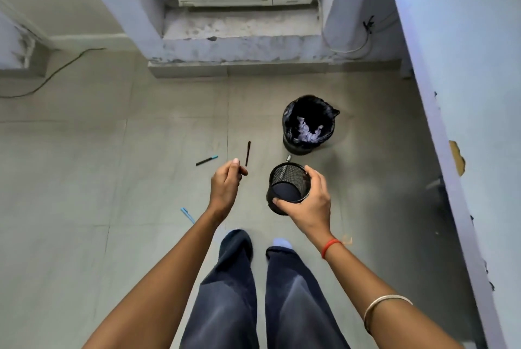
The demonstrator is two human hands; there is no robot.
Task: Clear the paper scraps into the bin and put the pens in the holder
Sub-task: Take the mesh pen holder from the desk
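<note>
Right hand (310, 205) fingers grip holder (289, 188) rim — left hand (225, 185) pinches pen (247, 153).

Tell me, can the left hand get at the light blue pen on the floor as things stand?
Probably yes, after bending down. The light blue pen lies on bare floor left of the left forearm, with nothing over it. But the left hand is well above it and already pinches a dark pen, so its grip is occupied.
</note>
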